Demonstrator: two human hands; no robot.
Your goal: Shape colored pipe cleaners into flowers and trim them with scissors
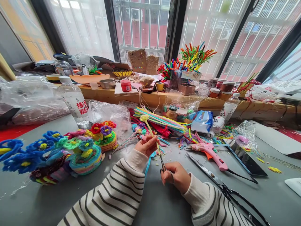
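Note:
Between the fingers of my left hand (147, 145) is a pale yellow pipe cleaner (149, 128) with a small bloom-like tuft at its top. My right hand (177, 176) grips small dark scissors (161, 160), fingers in the handles. Their blades point up to the lower part of the pipe cleaner, just under my left hand; whether they touch it I cannot tell. Left of my hands stand pipe-cleaner flowers in round coiled pots, among them a blue bunch (25, 153) and a pastel pot (86, 160).
A pink glue gun (213, 153), large black scissors (211, 177) and a phone (246, 158) lie on the right. Bundled pipe cleaners (162, 119) and scraps spread behind my hands. A water bottle (74, 103) stands at left. Jars and craft supplies line the wooden ledge (105, 95).

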